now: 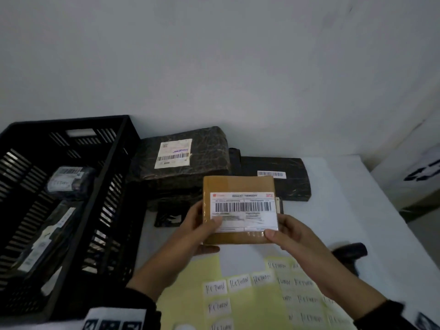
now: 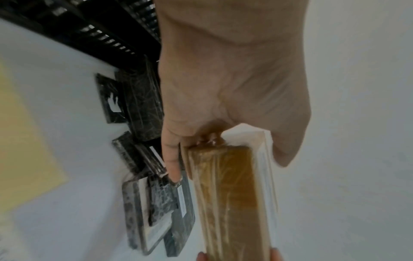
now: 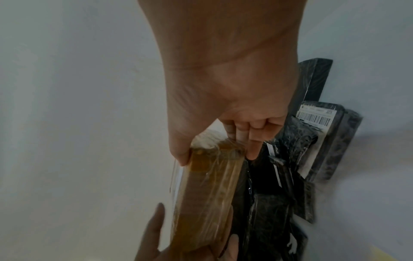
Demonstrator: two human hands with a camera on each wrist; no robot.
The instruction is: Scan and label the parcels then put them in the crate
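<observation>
Brown parcel (image 1: 239, 209) held above the table's middle, barcode label facing up, long axis running left to right. Left hand (image 1: 197, 231) grips its left end, right hand (image 1: 289, 236) its right end, thumbs on top, fingers curled beneath. The crate (image 1: 71, 144) stands at the table's left edge, nearer the left hand; the scanner (image 1: 350, 252) lies near the right edge, nearer the right hand.
</observation>
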